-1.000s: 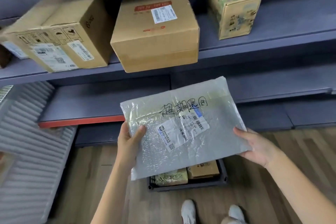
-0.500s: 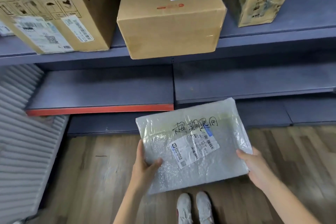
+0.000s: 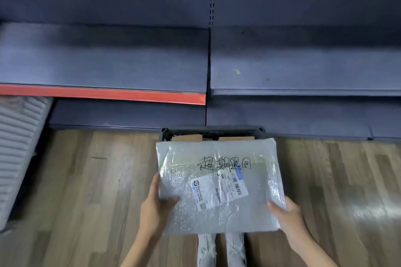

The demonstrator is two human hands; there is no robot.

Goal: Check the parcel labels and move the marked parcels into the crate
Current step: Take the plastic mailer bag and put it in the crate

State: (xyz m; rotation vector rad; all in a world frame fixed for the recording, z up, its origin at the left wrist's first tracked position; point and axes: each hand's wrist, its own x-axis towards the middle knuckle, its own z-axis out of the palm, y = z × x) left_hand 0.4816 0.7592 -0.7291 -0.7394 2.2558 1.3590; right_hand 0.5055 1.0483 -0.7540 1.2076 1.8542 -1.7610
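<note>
Holding mailer (image 3: pixel 219 186) flat over crate (image 3: pixel 213 131), left hand (image 3: pixel 155 208) and right hand (image 3: pixel 286 217) pinching its near corners, label (image 3: pixel 219 189) up.

Glossy plastic bubble mailer (image 3: pixel 219 186); wood-grain floor (image 3: pixel 86 191)

A single head-worn camera looks steeply down and forward from standing height. The wooden floor (image 3: pixel 86 201) fills the near half, with the person's shoes (image 3: pixel 221 249) at the near edge almost straight below the lens. The dark shelving (image 3: pixel 303 60) runs across the far half, its boards seen from above. Both forearms enter from the near edge, close to the lens. Wide-angle bending curves the shelf edges. No second view exists.
</note>
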